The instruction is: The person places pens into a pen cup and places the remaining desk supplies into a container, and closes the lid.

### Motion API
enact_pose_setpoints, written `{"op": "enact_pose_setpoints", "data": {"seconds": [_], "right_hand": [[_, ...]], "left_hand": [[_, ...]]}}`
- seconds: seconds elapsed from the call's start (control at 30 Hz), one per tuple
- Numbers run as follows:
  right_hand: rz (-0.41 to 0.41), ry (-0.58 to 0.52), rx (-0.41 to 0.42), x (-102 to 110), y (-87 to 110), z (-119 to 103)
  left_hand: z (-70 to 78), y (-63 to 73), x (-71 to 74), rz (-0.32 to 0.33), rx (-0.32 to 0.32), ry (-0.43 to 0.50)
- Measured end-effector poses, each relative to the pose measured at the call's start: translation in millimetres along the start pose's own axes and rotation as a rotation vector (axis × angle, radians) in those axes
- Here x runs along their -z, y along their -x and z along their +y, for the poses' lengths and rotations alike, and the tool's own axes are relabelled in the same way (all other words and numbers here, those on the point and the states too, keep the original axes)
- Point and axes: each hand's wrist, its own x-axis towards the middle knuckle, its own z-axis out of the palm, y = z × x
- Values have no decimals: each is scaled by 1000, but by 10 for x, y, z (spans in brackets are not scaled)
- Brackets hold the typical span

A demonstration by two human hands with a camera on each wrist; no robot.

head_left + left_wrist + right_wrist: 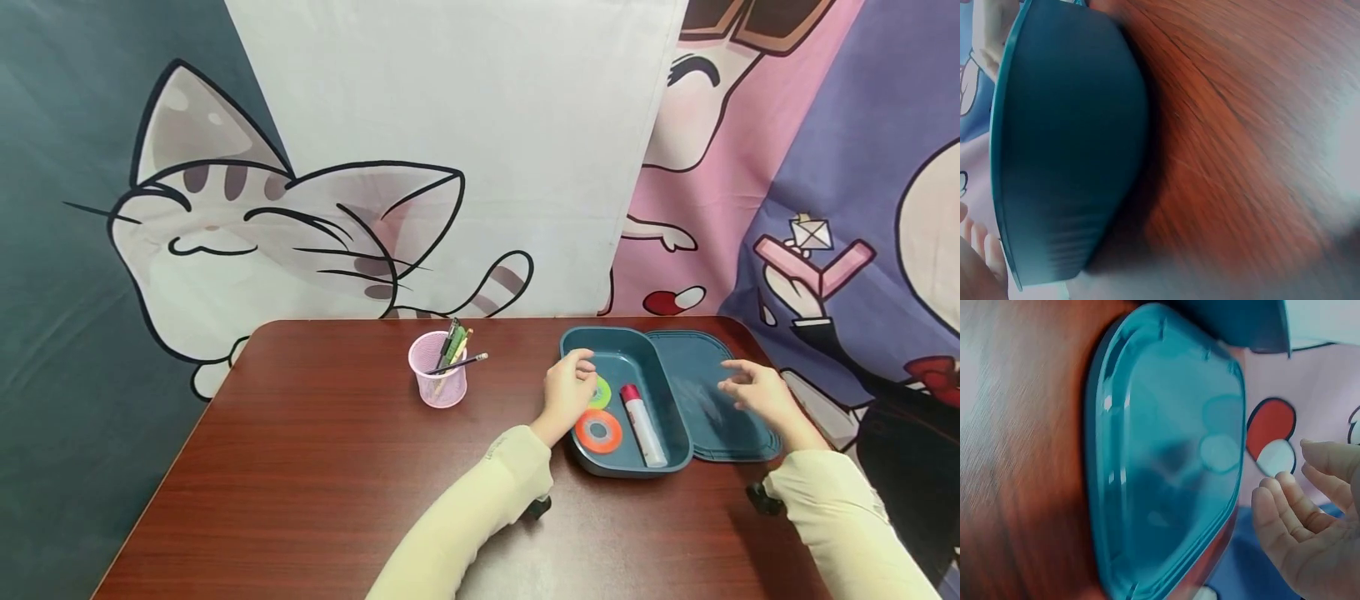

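Observation:
A teal box (678,429) stands on the table with an orange tape roll (577,431), a green tape roll (602,393) and a white glue stick with a red cap (643,427) inside. My left hand (567,392) is over the box's left side, fingers loosely bent, nothing visible in them. It hides part of the green roll. In the left wrist view, its fingers (994,253) show beyond the rim. Right of the box lies its flat teal lid (697,396). My right hand (761,398) hovers above the lid's right side, fingers relaxed and holding nothing.
A pink mesh cup (441,392) with several pens and pencils stands near the back of the brown table (315,467), left of the box. A printed cartoon curtain (480,125) hangs behind the table.

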Motion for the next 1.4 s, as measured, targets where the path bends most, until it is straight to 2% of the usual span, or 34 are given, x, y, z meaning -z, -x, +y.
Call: {"op": "enact_pose_setpoints", "data": {"seconds": [0.13,0.3,0.5,0.73,0.93,1.07,1.17,1.3,1.4], "right_hand": [[9,57,-32,43,51,118],[34,90,-49,76,105,265],[56,124,-63,96,169,396],[90,169,-85,104,232,539],[115,232,-73,105,253,618],[122,260,-66,106,278,670],[112,241,-79,99,307,705],[94,176,-106,62,349,769],[80,129,-126,35,375,822]], "left_hand": [[-90,15,75,51,37,80],[-136,38,142,106,119,132],[-200,102,179,114,243,194],[-272,266,248,3,386,358],[-285,396,323,-106,473,468],[-291,501,349,-177,504,549],[-283,577,352,-228,514,595],[-246,654,351,-266,526,625],[-229,686,345,-271,537,646]]}}
